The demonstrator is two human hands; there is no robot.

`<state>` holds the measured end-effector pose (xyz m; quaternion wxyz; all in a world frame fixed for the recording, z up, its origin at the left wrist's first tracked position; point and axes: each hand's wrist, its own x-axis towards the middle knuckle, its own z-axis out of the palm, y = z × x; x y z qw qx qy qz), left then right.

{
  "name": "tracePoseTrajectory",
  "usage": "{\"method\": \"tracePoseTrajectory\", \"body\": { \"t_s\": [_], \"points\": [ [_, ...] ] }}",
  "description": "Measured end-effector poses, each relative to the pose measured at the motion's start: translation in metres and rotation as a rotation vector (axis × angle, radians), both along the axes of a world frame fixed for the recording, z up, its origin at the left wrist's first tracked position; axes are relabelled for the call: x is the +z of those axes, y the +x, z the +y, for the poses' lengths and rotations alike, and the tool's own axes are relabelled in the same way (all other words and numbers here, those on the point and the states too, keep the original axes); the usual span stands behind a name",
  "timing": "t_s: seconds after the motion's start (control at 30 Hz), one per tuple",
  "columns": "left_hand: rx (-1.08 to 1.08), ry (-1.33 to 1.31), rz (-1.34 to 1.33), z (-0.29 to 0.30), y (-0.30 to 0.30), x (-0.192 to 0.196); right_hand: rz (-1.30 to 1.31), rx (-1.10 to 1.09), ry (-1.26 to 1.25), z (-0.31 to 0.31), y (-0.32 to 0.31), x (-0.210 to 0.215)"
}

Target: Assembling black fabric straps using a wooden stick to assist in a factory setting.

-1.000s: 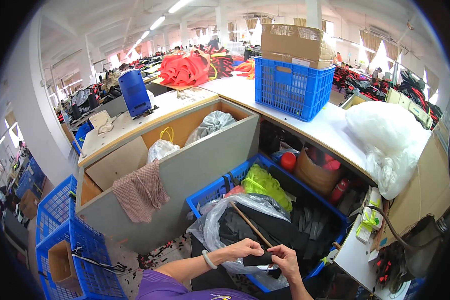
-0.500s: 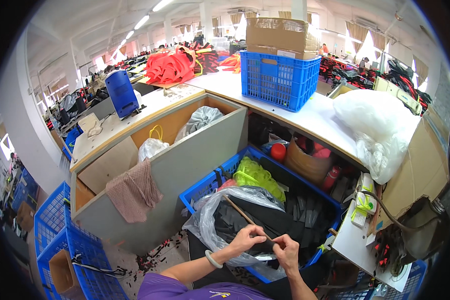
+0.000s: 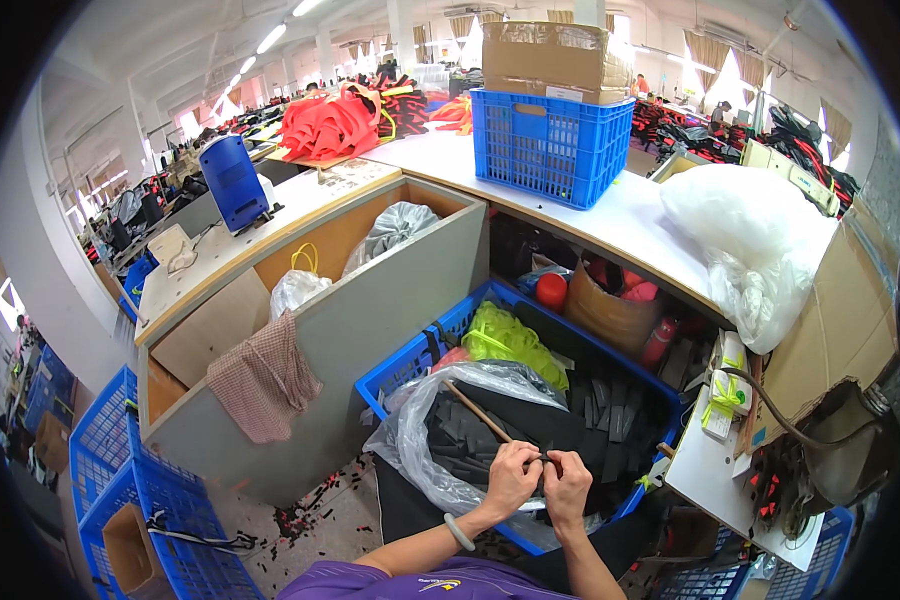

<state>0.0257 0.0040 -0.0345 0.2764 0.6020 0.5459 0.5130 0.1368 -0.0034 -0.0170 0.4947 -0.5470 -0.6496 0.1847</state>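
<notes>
1. head view, the room: a large workshop hall with strip lights on the ceiling, curtained windows along the far wall, and rows of worktables heaped with red and black fabric.
2. a white counter (image 3: 610,215) curves across the middle. on it stands a blue crate (image 3: 550,145) with a cardboard box (image 3: 545,55) on top, and further right lies a big white plastic bag (image 3: 760,240).
3. to the left sits a grey-sided bin (image 3: 340,330) with a checked cloth (image 3: 263,385) draped over its wall; behind it, a blue machine (image 3: 232,182) stands on a tabletop.
4. below the counter a blue tub (image 3: 395,365) holds a clear plastic bag (image 3: 440,440) full of black strips, a wooden stick (image 3: 480,412) leaning out of it, and a yellow-green bundle (image 3: 505,340) behind.
5. the left hand (image 3: 510,478), with a pale bracelet on its wrist, is curled, its fingers pinched shut on a small black strip (image 3: 542,462) just above the open bag.
6. the right hand (image 3: 570,490) is just beside the left, touching it, its fingers also closed on the same black strip from the other side.
7. the strip sits between both hands, over the front of the tub.
8. empty blue baskets (image 3: 120,480) stand on the floor at lower left, with black scraps scattered near them.
</notes>
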Motion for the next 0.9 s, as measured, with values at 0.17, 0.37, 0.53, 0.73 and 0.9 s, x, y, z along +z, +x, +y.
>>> {"method": "tracePoseTrajectory", "body": {
  "t_s": [0.17,0.37,0.53,0.73,0.9],
  "points": [
    [0.074,0.188,0.42,-0.001,-0.006,-0.004,-0.066,-0.047,-0.055,0.004,0.0,-0.02],
    [-0.015,0.084,0.551,0.004,-0.002,-0.012,0.677,0.111,-0.476,0.019,0.011,-0.061],
    [-0.156,0.23,0.405,0.022,-0.016,-0.017,1.774,0.694,-0.861,0.016,0.005,-0.064],
    [-0.249,-0.376,-0.423,0.025,-0.007,-0.015,0.664,0.218,-0.438,0.036,0.013,-0.022],
    [-0.106,-0.278,-0.525,0.037,0.002,-0.018,0.503,0.201,-0.218,0.033,0.017,-0.019]
  ]
}}
